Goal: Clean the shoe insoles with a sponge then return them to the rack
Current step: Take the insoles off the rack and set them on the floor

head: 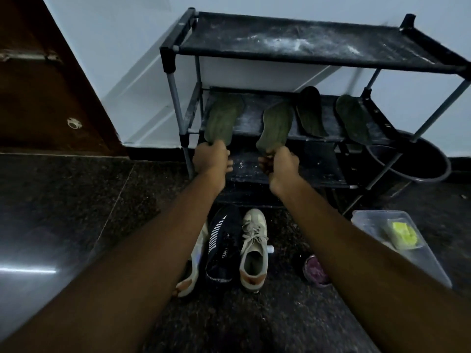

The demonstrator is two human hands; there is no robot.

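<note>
Left hand [211, 155] gripping heel of left insole [223, 118], right hand [280, 161] gripping heel of right insole [276, 124]. Both on rack's middle shelf [252, 118], long axes pointing away from me, toes toward wall.

Olive-green insoles [223, 118], black rack [305, 44] dusted white, black shoe [221, 245] with white stripes, yellow sponge [402, 233]

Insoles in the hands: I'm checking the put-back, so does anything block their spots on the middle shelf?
Nothing visible does. The left insole and right insole lie over bare middle shelf; two other insoles sit farther right.
</note>
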